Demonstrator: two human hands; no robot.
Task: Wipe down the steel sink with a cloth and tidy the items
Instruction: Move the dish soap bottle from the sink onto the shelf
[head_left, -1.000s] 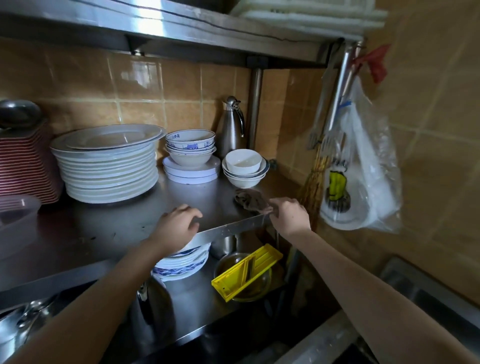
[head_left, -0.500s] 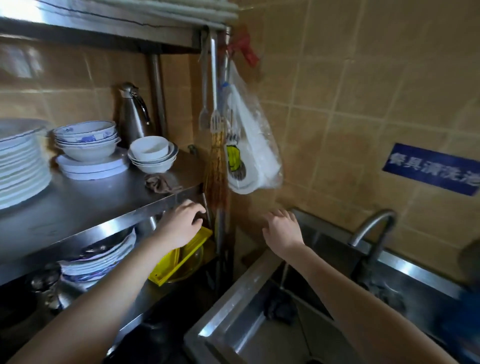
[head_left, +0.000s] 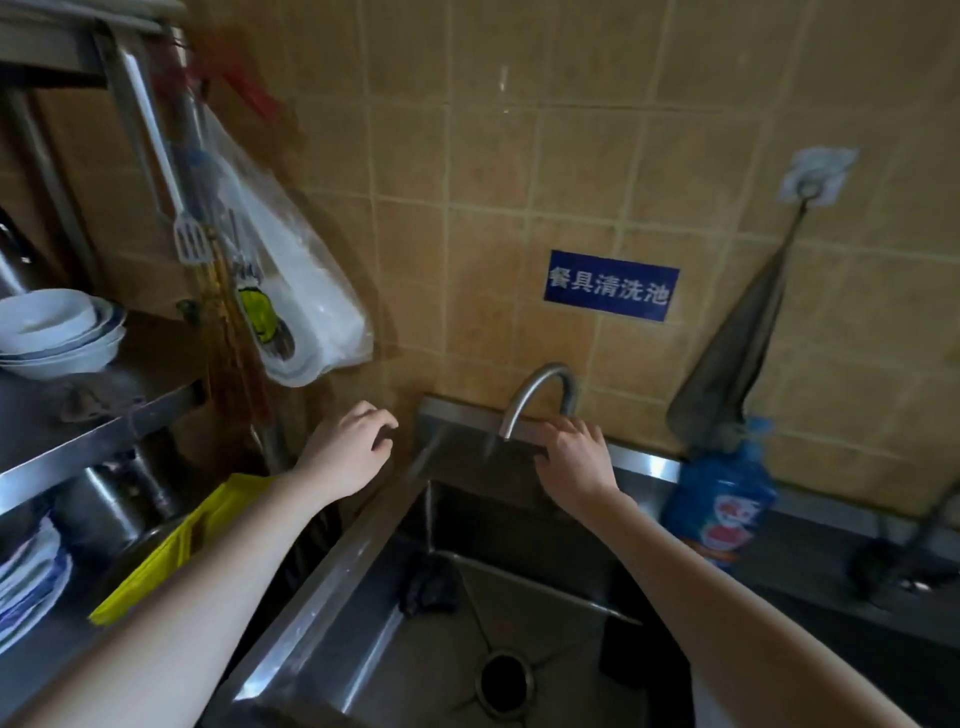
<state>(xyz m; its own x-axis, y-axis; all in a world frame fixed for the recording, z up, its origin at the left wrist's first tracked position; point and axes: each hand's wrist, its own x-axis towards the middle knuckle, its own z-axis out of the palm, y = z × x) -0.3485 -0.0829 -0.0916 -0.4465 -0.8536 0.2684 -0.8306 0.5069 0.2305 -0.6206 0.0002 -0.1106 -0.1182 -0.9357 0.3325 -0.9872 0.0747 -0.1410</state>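
Note:
The steel sink (head_left: 332, 566) fills the lower middle, with a round drain (head_left: 503, 678) in its floor. A dark cloth (head_left: 427, 584) lies crumpled in the basin's far left corner. A curved steel faucet (head_left: 535, 395) rises at the back rim. My right hand (head_left: 574, 465) hovers at the back rim just under the faucet spout, fingers spread and holding nothing. My left hand (head_left: 349, 451) hangs over the gap between shelf and sink, fingers loosely curled and empty. A small brownish rag (head_left: 78, 402) rests on the shelf at left.
A steel shelf unit (head_left: 98, 436) at left carries stacked bowls (head_left: 54, 332) above, plates and a yellow tray (head_left: 171, 545) below. A plastic bag (head_left: 296, 306) and utensils hang from it. A blue detergent bottle (head_left: 719, 509) and a hanging dark net (head_left: 737, 364) are at right.
The view has swung right from the shelf to the sink. My right hand let go of the rag on the shelf and moved to the faucet; my left hand left the shelf edge.

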